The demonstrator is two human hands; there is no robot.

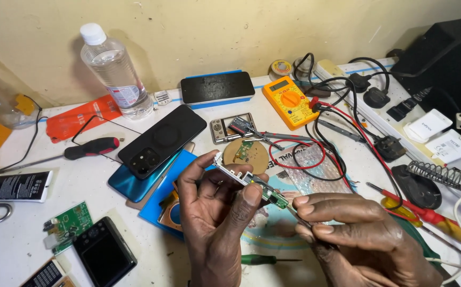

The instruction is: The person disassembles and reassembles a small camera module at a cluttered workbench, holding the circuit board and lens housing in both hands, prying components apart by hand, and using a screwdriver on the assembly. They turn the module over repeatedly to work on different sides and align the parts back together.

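My left hand [217, 212] pinches a small phone part [246, 179], a silver frame piece with a green circuit board at its right end, held above the white worktable [18, 250]. My right hand [358, 234] meets it from the right, fingers pinched around a thin metal tool [297, 211] whose tip touches the green board. A black phone back [161, 141] lies just behind my left hand, on top of a teal phone [129, 186].
A clear bottle [114, 69], orange multimeter [290, 101] with red and black leads, power strip [379, 114], soldering iron stand [443, 178], screwdrivers [89, 149], a loose green board [70, 223] and a small black phone [103, 255] crowd the table. A green screwdriver [265, 260] lies below my hands.
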